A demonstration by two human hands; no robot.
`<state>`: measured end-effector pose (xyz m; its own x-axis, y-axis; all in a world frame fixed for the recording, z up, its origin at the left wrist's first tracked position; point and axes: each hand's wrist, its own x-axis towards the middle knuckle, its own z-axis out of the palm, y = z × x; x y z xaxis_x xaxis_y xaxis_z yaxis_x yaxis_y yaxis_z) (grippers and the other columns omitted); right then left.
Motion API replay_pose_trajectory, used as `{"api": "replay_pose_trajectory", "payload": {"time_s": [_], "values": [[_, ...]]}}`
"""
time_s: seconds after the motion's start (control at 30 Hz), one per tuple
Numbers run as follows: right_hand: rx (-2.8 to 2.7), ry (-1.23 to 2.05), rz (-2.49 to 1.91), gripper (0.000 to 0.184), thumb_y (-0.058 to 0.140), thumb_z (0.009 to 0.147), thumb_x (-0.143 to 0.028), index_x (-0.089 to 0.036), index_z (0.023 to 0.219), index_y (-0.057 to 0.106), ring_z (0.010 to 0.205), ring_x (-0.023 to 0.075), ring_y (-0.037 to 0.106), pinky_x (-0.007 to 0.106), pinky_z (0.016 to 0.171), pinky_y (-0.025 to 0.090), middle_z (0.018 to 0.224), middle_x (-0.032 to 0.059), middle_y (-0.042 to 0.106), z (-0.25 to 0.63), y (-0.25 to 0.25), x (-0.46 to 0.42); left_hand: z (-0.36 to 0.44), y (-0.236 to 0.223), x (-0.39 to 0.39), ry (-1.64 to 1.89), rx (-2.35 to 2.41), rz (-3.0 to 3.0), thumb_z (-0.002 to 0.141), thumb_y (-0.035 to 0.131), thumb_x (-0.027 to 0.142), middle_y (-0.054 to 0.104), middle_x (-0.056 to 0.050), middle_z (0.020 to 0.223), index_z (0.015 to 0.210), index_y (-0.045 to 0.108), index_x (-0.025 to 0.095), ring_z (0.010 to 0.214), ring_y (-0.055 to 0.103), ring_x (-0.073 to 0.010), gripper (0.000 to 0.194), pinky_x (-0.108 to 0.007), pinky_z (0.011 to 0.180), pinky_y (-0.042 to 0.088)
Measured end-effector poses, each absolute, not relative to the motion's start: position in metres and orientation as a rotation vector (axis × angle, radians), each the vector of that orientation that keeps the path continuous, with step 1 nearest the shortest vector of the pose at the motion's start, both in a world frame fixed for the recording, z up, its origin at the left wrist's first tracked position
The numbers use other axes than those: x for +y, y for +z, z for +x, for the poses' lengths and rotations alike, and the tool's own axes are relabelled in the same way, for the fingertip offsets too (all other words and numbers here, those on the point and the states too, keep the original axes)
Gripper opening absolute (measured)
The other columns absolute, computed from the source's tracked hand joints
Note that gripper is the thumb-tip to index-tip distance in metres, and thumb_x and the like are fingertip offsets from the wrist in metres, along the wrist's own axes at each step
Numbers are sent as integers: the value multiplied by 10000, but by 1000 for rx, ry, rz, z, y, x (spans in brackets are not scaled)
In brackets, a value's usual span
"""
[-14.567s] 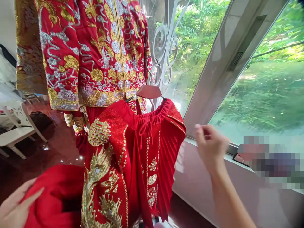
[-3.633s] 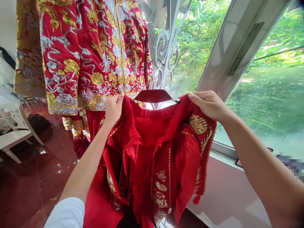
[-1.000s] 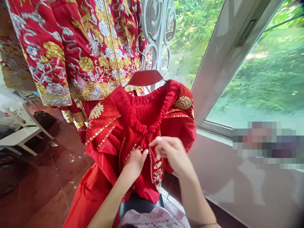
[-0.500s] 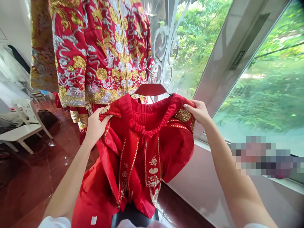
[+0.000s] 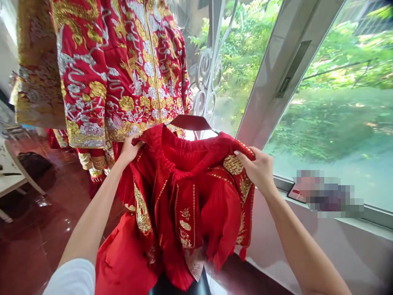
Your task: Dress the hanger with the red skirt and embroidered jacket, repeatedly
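A red skirt (image 5: 211, 196) with a gathered elastic waistband and gold-embroidered panels hangs between my two hands. My left hand (image 5: 131, 148) pinches the waist edge on the left side. On the right, my right hand (image 5: 256, 164) grips the other side of the waist beside a round gold emblem, thumb on top. A dark red hanger (image 5: 190, 122) shows just behind the waistband; whether the skirt is fastened to it is hidden. Below the skirt, plain red cloth (image 5: 123, 254) spreads at lower left, by a black surface (image 5: 181, 282) mostly covered.
An embroidered red jacket (image 5: 123, 73) with gold and silver motifs hangs behind the skirt. A white scrolled metal frame (image 5: 206, 69) stands by the window (image 5: 331, 114). Blurred items (image 5: 328, 196) lie on the sill. A white chair (image 5: 15, 176) is at far left.
The skirt's side panels, lifted before, now hang down with gold embroidery facing me. My hands keep their hold, and the right one has come slightly lower. The view has shifted right.
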<state>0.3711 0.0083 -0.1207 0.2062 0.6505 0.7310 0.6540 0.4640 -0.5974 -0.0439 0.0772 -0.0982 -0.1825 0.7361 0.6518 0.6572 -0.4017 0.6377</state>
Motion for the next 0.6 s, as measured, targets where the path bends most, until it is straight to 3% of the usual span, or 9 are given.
{"api": "replay_pose_trajectory", "payload": {"time_s": [0.13,0.27,0.33,0.4,0.5,0.6], "values": [[-1425,-23,-1256,357,616,749,-505,-155,793,672,584,144,491,264,566,379,624,7,578,371,-122,7,-36,-100,59,1553,1772,2087,790,621,341,610,-145,1205,1185,537,128,1129,561,-267,456,-420,1029,397],[-1233,-259,-1369,394,596,770,-493,-158,965,670,819,238,580,365,758,438,878,88,665,355,-123,-14,-3,-119,14,1849,2023,2184,809,598,299,473,-194,1348,1271,469,133,1297,398,-344,507,-508,1076,299],[-1045,-481,-1396,352,564,807,-459,-158,968,650,923,273,565,411,838,415,941,122,652,330,-131,-38,18,-141,-8,1840,1937,2278,832,563,333,579,-172,1189,1122,566,133,1179,495,-331,352,-500,1032,341],[-964,-522,-1391,293,514,850,-439,-172,839,633,830,249,565,383,786,414,830,112,636,296,-146,-62,38,-165,-22,1632,1699,2300,876,496,357,651,-115,963,966,614,150,949,604,-255,255,-409,912,446],[-1177,-118,-1428,379,499,867,-476,-199,618,569,550,158,474,298,580,349,586,41,561,239,-178,-79,61,-192,-25,1392,1490,2092,903,461,366,678,-77,843,956,625,152,760,635,-180,274,-294,753,497],[-1349,315,-1408,389,552,827,-520,-199,612,599,473,122,412,270,517,275,506,2,521,199,-205,-67,73,-203,-14,1311,1589,2035,889,504,390,706,-104,920,989,644,154,827,656,-211,292,-308,773,489]]}}
